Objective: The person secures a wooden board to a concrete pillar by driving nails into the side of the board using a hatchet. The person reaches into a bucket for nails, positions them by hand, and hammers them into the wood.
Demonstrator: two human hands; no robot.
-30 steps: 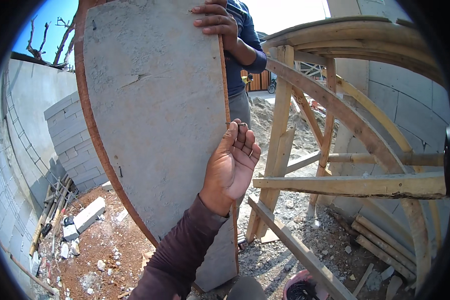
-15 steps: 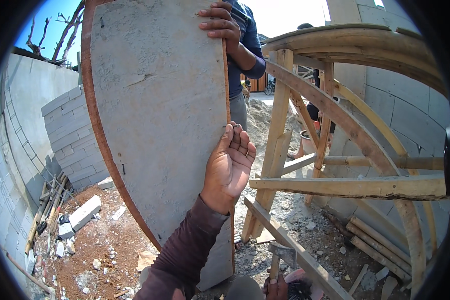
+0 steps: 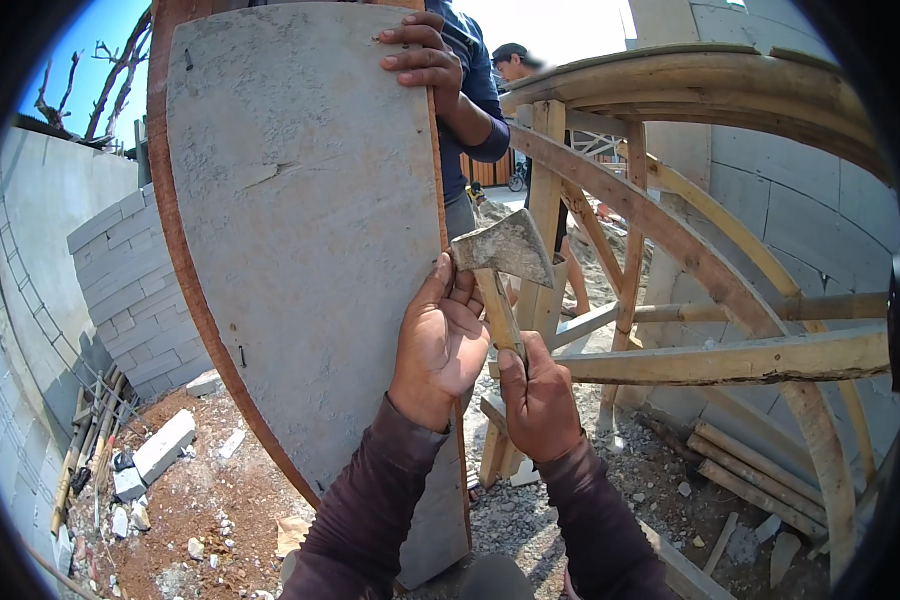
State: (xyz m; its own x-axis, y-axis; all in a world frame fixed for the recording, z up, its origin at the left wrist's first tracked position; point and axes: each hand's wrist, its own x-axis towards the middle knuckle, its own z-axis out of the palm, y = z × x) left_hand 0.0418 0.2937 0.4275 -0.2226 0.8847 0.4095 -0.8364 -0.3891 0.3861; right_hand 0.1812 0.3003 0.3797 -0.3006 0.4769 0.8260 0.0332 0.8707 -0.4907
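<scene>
While the left hand (image 3: 440, 345) presses its palm and spread fingers against the straight right edge of a tall, curved grey plywood panel (image 3: 305, 240) with a reddish-brown rim, the right hand (image 3: 538, 400) is clenched around the wooden handle of a small hatchet (image 3: 500, 262). Its worn grey metal head sits just beside the panel's edge, above the left hand's fingertips. A co-worker's hand (image 3: 420, 52) grips the panel's top edge. Behind stands a curved wooden formwork frame (image 3: 710, 260), rubble and grey blocks (image 3: 130, 270) below.
</scene>
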